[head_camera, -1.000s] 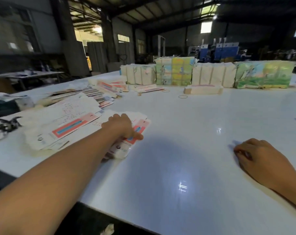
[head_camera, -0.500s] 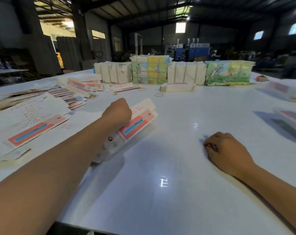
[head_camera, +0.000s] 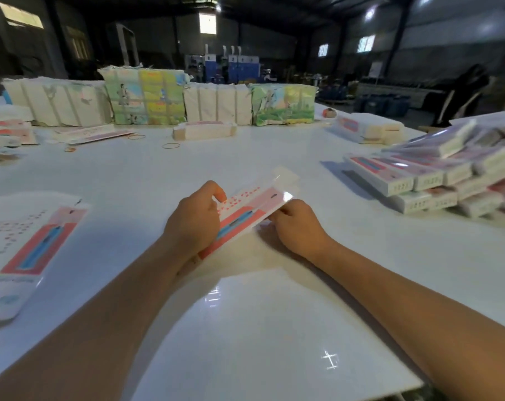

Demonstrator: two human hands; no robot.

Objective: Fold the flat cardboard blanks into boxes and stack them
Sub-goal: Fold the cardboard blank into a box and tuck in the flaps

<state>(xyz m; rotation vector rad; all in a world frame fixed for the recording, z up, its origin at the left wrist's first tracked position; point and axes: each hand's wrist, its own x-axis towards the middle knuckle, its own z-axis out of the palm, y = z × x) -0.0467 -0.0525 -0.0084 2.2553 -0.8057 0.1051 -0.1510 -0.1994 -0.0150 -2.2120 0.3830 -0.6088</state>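
Cardboard blank (head_camera: 245,211) lifted from the pile, right hand (head_camera: 296,227) joined left hand (head_camera: 194,221), fingers of both gripping it

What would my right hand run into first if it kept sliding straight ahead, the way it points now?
Probably nothing soon: the right hand, holding the flat cardboard blank, points forward and left over bare white table. A small carton stack lies farther along, though depth is unclear.

No text can be read here. The folded boxes (head_camera: 401,185) at the right carry small dark marks on their ends, and the flat blank (head_camera: 247,211) has red dots, all too blurred to read.
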